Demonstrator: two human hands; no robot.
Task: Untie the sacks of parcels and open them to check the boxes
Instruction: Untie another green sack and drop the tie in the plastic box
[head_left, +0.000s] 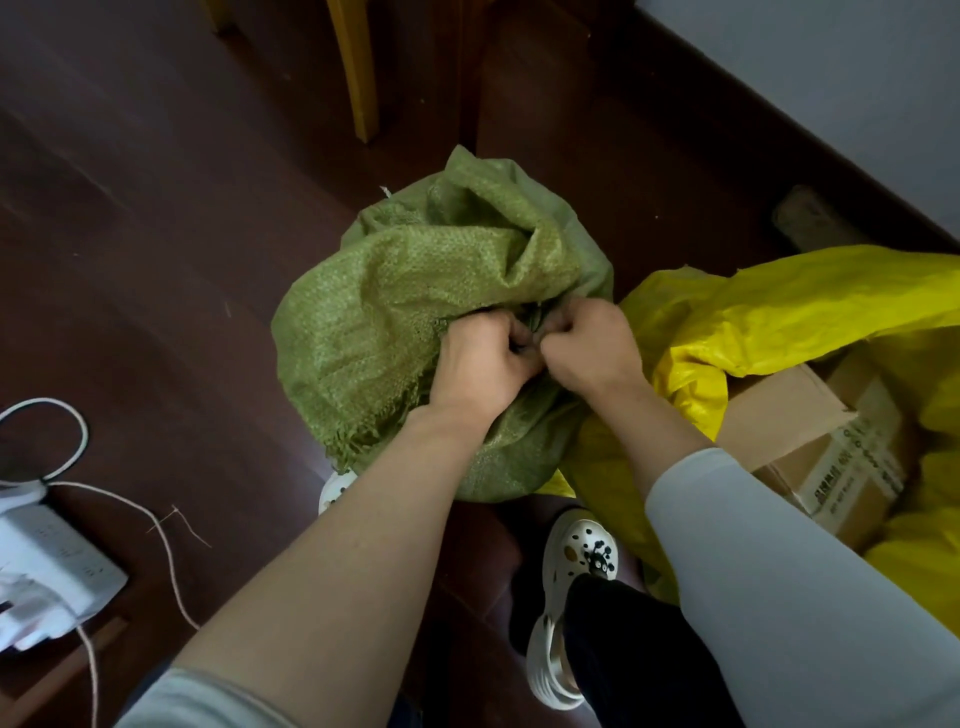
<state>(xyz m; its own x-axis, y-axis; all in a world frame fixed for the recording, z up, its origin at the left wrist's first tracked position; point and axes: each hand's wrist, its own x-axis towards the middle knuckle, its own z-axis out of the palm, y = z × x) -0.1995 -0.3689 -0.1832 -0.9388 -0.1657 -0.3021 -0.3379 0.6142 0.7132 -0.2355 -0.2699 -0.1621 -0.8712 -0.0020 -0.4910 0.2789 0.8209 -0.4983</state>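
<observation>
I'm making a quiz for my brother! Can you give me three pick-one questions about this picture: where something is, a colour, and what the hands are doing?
1. Where is the cardboard box? A) inside the yellow sack B) on a shelf C) in a bucket
2. What colour is the middle sack? A) blue B) red C) green
3. What are the left hand and right hand doing? A) lying flat B) gripping the middle sack's bunched neck C) waving
Answers: 1 A, the yellow sack lies open around the box. 2 C, its weave is green. 3 B, their fingers curl into its gathered top.
</observation>
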